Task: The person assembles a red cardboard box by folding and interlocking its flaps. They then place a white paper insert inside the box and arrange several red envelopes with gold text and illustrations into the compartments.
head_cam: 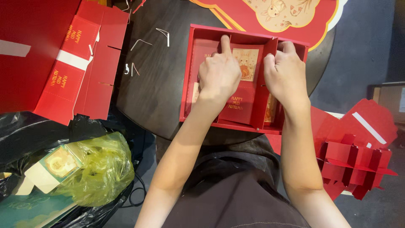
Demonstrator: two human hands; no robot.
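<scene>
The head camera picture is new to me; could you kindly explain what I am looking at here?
It is one view from a camera on a person's head, looking down at their bare hands. The left hand presses a small red card inside an open red box on a dark round table. The right hand grips a red divider in that box. Flattened red cartons lie to the left, a yellow plastic bag below them, folded red dividers to the right.

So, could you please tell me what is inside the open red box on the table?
Inside the red box sit a red cardboard divider and a small card with a rabbit picture. The left hand and right hand cover much of the rest.
</scene>
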